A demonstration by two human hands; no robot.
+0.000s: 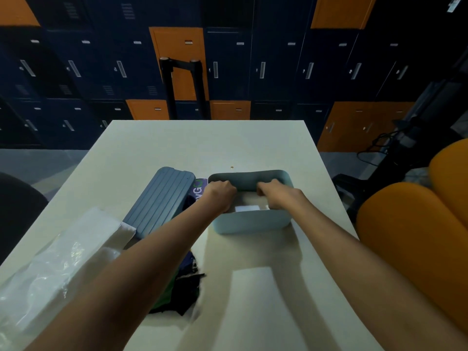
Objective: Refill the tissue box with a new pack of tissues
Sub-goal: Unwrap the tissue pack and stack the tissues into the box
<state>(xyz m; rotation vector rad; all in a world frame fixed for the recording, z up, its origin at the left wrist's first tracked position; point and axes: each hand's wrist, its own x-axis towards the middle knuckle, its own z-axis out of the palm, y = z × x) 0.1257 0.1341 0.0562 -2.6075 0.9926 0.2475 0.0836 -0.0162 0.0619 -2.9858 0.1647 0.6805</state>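
Tissue box, pale blue rounded plastic tub (pixel 250 225), sits lidless mid-table, a little right of centre. Both hands are down inside it: left hand (pixel 220 192) at the left end, right hand (pixel 277 196) at the right, fingers of each curled under. Whether they pinch anything is hidden. White tissue stack (pixel 247 208) shows between the wrists, by the near wall.

Judgement: seating the refill. Best done by pressing both ends evenly so the stack lies flat below the rim, top sheet left free.

Ribbed blue plastic lid (pixel 159 198) lies just left of the box, partly over a dark printed wrapper (pixel 198 191). Crumpled clear plastic film with white sheets (pixel 50 269) at near left edge.

White matt table (pixel 202 143). Behind it: navy and orange metal lockers (pixel 228 59), black tubular frame (pixel 182 79). Orange padded seat (pixel 405 224) at right
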